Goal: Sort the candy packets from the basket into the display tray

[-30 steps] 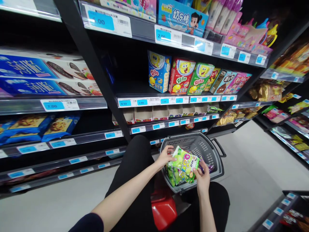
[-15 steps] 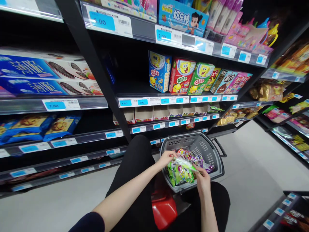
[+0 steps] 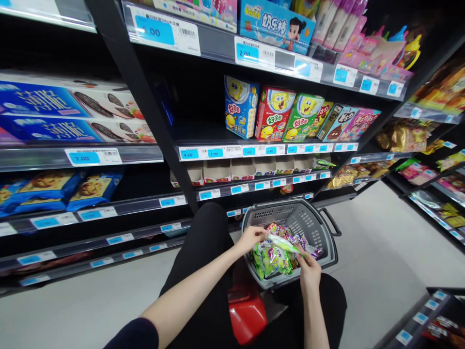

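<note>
Far left: blue-and-white boxes (image 3: 47, 99) with dark round biscuits printed on them, stacked on a shelf above a price label (image 3: 93, 157) reading 7.00; blue packets (image 3: 92, 186) lie one shelf lower. Next, a slanting black upright (image 3: 141, 92), then the person's left leg (image 3: 203, 247) in black trousers. Left hand (image 3: 252, 240): fingers closed in a pinch on the left end of a slim green-and-white packet (image 3: 283, 243). Below it, between the legs, a glossy red object (image 3: 247, 315); identity unclear. Packet position: over the grey basket (image 3: 312, 220), spanning both hands, seen nearly edge-on and sloping slightly down to the right; its printed face cannot be read. Basket contents: green packets (image 3: 274, 261) at the near left, with purple and multicoloured wrappers (image 3: 300, 241) behind and to the right. On the shelves beyond: open cardboard trays (image 3: 242, 169) and, above them, a blue carton (image 3: 240, 109), a red carton (image 3: 275, 115) and a green carton (image 3: 303, 118), standing in that order. Right hand (image 3: 308, 271): near the basket's right side, fingers pinched on the packet's right end. Further right: the basket's dark handle (image 3: 331, 223), pale floor (image 3: 385, 242), and gold-wrapped goods (image 3: 409, 138) on a shelf.
</note>
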The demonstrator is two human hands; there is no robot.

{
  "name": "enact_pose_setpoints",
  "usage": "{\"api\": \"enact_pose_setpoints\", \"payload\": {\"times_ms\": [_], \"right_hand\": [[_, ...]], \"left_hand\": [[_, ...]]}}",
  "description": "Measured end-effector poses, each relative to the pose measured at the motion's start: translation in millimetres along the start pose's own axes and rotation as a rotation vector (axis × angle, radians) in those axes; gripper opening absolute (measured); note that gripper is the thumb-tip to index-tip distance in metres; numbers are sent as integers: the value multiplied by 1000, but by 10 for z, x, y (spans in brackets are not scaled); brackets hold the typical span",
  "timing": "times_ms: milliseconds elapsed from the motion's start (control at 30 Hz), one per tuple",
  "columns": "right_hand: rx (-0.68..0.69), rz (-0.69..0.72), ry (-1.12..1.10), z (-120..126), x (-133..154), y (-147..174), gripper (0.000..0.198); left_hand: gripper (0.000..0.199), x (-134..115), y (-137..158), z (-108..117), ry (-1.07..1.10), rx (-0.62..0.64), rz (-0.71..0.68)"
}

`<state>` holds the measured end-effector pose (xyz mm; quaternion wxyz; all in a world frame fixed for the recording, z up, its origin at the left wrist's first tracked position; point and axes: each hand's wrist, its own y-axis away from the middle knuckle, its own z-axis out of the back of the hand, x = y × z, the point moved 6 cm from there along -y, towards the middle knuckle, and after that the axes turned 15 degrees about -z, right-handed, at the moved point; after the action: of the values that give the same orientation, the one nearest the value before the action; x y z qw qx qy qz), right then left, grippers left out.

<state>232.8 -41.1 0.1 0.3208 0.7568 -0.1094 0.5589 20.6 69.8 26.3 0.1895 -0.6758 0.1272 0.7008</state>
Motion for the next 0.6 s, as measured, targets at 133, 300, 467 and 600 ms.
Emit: {"api": "enact_pose_setpoints", "payload": {"times_ms": [133, 300, 467, 600], "right_hand": [[-142, -60, 16, 72, -24, 18, 38], [-135, -113, 67, 88, -150, -41, 39], [-60, -142, 100, 79, -265, -135, 36], [40, -199, 119, 3, -332, -127, 39]], "left_hand": [[19, 106, 62, -64, -5, 57, 133], [22, 230, 150, -139, 59, 109, 312], [24, 273, 184, -172, 136, 97, 400], [27, 286, 159, -164, 181, 48, 395]]}}
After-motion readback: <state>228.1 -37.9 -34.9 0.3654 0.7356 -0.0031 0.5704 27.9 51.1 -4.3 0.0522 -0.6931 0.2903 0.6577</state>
